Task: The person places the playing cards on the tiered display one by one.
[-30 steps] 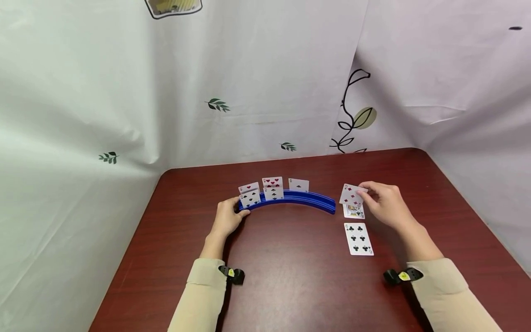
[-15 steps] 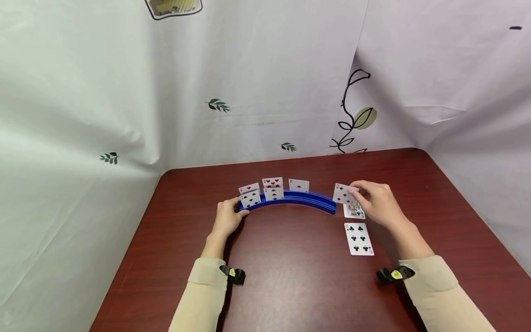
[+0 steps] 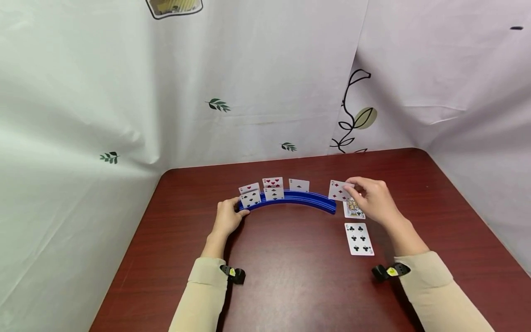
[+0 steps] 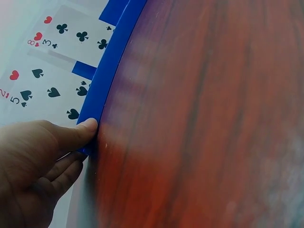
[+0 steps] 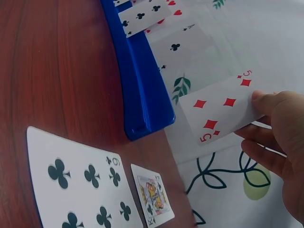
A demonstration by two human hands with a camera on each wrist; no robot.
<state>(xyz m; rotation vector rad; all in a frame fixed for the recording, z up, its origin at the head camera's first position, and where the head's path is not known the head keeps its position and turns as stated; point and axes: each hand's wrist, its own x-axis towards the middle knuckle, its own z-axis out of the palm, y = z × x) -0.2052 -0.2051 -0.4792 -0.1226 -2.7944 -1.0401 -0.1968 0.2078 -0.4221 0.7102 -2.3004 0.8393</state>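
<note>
In the head view my left hand (image 3: 227, 217) grips the left end of a curved blue card holder (image 3: 307, 198), thumb along its front edge. Standing in it are the five of spades (image 4: 53, 92) before the two of hearts (image 3: 249, 187), the three of clubs (image 4: 81, 36) before the eight of hearts (image 3: 272, 181), and a clubs card (image 5: 176, 46) farther right. My right hand (image 3: 372, 198) pinches the five of diamonds (image 5: 221, 110) by one edge. That card is raised beside the holder's right end, apart from the holder in the right wrist view.
The king of clubs (image 5: 153, 195) lies face up right of the holder, partly behind my right hand in the head view. Nearer me lies the six of clubs (image 3: 359, 239). A reddish-brown table (image 3: 290, 267) bears everything; white printed cloth (image 3: 257, 83) hangs behind it.
My right hand has carried the five of diamonds leftward and slightly up, from above the king of clubs to the holder's right end. My left hand has stayed on the holder.
</note>
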